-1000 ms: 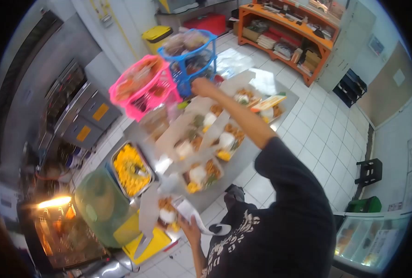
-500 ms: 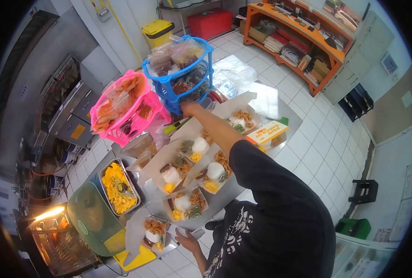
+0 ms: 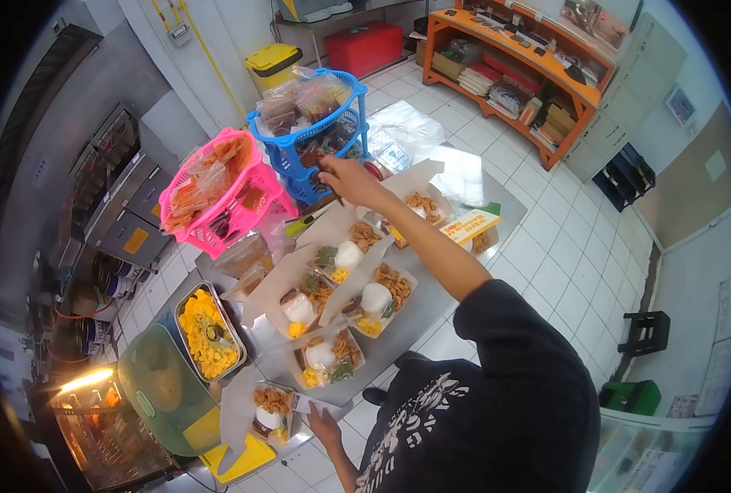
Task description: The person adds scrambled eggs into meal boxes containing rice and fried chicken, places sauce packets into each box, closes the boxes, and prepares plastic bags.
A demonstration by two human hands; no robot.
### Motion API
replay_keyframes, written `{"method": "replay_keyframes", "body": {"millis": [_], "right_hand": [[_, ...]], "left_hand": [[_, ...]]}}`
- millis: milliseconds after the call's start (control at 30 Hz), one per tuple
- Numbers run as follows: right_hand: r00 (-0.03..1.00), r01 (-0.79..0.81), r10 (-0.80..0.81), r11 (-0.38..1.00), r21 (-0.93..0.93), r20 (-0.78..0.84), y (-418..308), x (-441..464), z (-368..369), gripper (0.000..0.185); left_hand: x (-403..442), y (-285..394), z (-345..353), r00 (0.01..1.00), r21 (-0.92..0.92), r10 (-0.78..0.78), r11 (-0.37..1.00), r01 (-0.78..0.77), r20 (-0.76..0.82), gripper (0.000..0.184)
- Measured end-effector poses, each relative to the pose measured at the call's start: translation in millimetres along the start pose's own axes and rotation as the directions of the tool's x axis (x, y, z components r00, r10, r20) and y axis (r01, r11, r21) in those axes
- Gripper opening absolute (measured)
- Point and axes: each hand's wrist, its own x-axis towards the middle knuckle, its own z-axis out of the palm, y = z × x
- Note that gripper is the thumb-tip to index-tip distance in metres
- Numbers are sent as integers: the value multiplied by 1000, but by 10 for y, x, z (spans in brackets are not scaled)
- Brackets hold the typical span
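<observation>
The white paper is in the grasp of the left hand's fingers, beside a food box on the surface, filled but open. More boxes are filled, lids unclosed. At the blue basket, whether the right hand's fingers grip anything I cannot tell.

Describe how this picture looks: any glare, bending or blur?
Head view: dark edges round off the frame; the orange shelf unit looks tilted; a bright streak glows atop the glass case; the clear plastic shines; the right hand looks fairly sharp, without strong motion blur.
</observation>
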Motion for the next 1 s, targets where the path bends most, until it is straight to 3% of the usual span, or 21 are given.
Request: {"method": "replay_keyframes", "body": {"millis": [67,133,200,233,267,300,367,400,467,500,533,567,633,667,767,833,867,1000], "right_hand": [[989,-76,109,954,290,-99,-673,-385,-282,26],[981,-169,195,811,560,13,-1179,-847,-380,33],[954,-292,163,700,652,251,-1465,-1363,-273,31],[892,-450,168,415,790,420,-1669,-1652,-138,28],[801,-597,110,77,799,588,-1856,-1918,39,25],[763,-645,96,50,763,639,-1969,-2158,272,25],[604,-778,27,237,582,796,-2109,-2820,838,23],[573,-763,16,375,526,820,-2030,-3111,1172,24],[521,-813,286,453,366,804,-1932,-3661,1711,22],[557,-763,338,569,306,759,-1922,-3784,1850,22],[674,-626,267,703,339,689,-1789,-3958,1998,22],[822,-414,132,807,422,554,-1628,-4095,2187,27],[726,-572,305,765,295,616,-1582,-4214,2324,24],[716,-576,300,763,292,630,-1520,-4298,2400,24],[773,-546,338,785,293,536,-1428,-4369,2602,20],[854,-500,338,745,442,395,-1492,-4326,2675,17],[871,-429,254,810,400,421,-1493,-4301,2687,18],[839,-459,270,818,346,472,-1472,-4262,2746,17]], "left_hand": [[-2,34,-66,1000,-52,3,999,-3,-5,65],[1,124,-148,1000,-101,-6,995,5,-9,71],[46,217,-274,988,0,-122,992,122,93,86],[78,242,-312,995,43,-72,997,69,76,89],[87,210,-341,998,90,-41,995,36,57,92],[106,6,-217,980,220,170,965,-144,-103,93],[162,33,-290,938,166,304,946,-277,-165,83],[166,114,-366,922,197,344,930,-310,-175,79],[183,38,-391,892,293,424,882,-369,-155,71],[162,-39,-398,895,295,432,875,-384,-116,70],[112,-75,-415,930,267,364,901,-341,-41,71],[125,-181,-374,906,283,418,880,-382,-75,72],[126,-294,-402,901,264,431,875,-406,-41,74],[99,-331,-422,909,266,415,882,-390,-44,74],[76,-317,-502,889,220,457,870,-441,-30,76],[58,-295,-510,880,192,473,868,-458,-41,77],[74,-289,-507,874,202,484,861,-466,-48,76],[144,-231,-453,886,244,461,866,-437,-50,73]]}}
